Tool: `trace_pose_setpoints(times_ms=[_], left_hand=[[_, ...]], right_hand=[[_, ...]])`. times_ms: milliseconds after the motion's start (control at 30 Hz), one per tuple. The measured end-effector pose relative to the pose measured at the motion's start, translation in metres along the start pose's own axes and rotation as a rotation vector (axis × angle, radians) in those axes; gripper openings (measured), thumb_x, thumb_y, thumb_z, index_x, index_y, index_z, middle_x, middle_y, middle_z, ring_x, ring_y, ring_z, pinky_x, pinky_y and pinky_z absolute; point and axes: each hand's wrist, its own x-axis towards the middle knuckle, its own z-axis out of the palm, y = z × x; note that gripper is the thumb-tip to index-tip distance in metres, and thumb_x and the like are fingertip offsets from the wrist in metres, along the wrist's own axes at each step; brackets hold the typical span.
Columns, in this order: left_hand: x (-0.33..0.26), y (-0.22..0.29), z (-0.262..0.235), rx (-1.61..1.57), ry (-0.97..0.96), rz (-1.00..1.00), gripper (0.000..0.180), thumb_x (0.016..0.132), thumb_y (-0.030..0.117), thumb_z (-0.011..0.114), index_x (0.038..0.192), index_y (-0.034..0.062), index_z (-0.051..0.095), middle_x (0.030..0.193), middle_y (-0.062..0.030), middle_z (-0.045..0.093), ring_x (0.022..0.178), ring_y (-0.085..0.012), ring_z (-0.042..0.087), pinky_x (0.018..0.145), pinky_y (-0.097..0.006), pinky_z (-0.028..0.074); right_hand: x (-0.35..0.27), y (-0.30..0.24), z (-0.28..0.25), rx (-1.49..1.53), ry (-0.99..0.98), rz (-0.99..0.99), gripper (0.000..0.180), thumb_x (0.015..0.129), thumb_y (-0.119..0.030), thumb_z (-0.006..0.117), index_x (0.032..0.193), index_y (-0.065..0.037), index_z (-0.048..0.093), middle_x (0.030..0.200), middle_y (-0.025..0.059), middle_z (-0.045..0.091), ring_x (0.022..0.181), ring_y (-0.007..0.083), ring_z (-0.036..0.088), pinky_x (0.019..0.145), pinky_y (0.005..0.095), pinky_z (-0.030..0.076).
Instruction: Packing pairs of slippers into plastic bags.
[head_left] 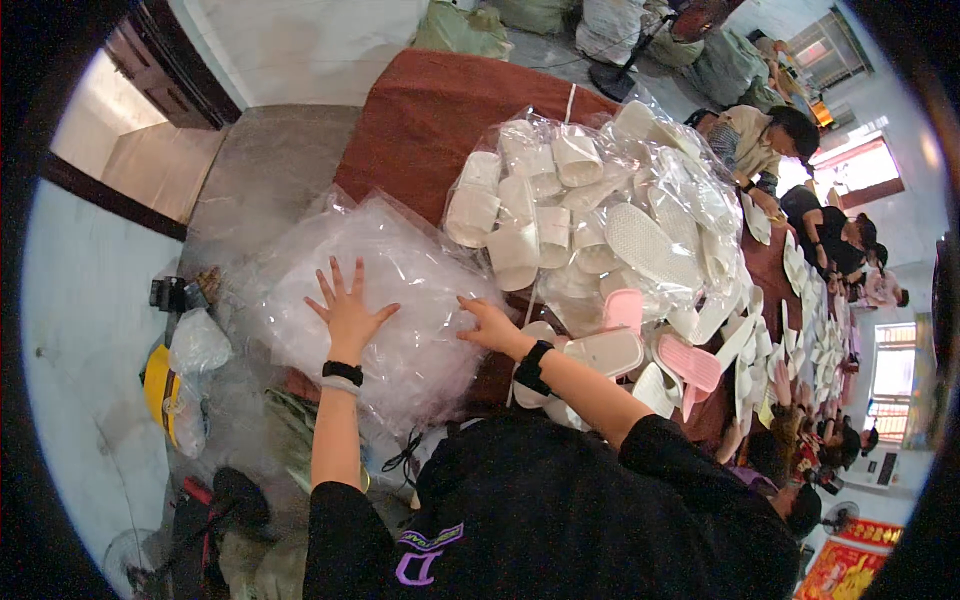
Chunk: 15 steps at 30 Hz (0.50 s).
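Across the middle of the frame, largest to smallest:
Table: a long surface under a rust-brown cloth (430, 120) runs from the upper centre toward the right edge, bending with the lens
Slipper heap: a big clear sack of white slippers (600, 220) lies at centre right on the cloth, just beside the flat bags
Clear bags: a thick stack of crumpled transparent plastic bags (400, 285) lies at centre left on the near end of the table, both hands upon it
Loose slippers: white pairs and two pink slippers (655, 345) lie scattered right of centre, below the sack, trailing off along the table toward the right edge
Co-workers: other people in dark and pale tops (790, 150) sit along the table's far side at upper right
Yellow object: a yellow item (155, 385) partly under a small plastic bag at lower left, beside the table
Left hand (347, 312): flat on the stack, fingers spread wide apart, gripping nothing; a black band and a pale band at the wrist
Right hand (487, 325): on the right edge of the stack, fingers curled loosely against the plastic; whether it pinches the film cannot be told; a black watch at the wrist
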Motion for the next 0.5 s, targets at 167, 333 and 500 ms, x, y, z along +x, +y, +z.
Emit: trace_pose_setpoints(times_ms=[167,333,500], left_hand=[[0.030,0.001,0.026,-0.075,-0.202,-0.132,0.113,0.050,0.062,0.076,0.143,0.0293,0.020,0.151,-0.0136,0.000,0.137,-0.0408,-0.001,0.091,-0.077,0.011],[0.034,0.000,0.042,0.057,-0.453,-0.258,0.117,0.051,0.064,0.075,0.144,0.0300,0.013,0.150,-0.0187,-0.005,0.137,-0.0420,-0.001,0.088,-0.078,0.018],[0.036,0.012,0.038,0.071,-0.409,-0.184,0.112,0.051,0.057,0.078,0.143,0.0270,0.021,0.151,-0.0139,0.003,0.137,-0.0396,0.006,0.092,-0.074,0.019]], right_hand=[[-0.016,0.009,-0.012,-0.080,-0.044,0.135,0.077,0.068,-0.021,0.075,0.133,-0.002,0.039,0.121,0.0174,0.049,0.078,0.0227,0.059,0.069,0.0315,0.049],[-0.079,-0.058,-0.089,0.073,-0.109,0.018,0.062,0.076,-0.016,0.068,0.130,-0.003,0.042,0.123,0.0178,0.047,0.098,0.0279,0.055,0.083,0.0338,0.047],[-0.228,-0.016,-0.194,0.484,0.189,0.268,0.054,0.081,-0.014,0.065,0.130,-0.006,0.044,0.120,0.0098,0.053,0.099,0.0197,0.055,0.086,0.0308,0.046]])
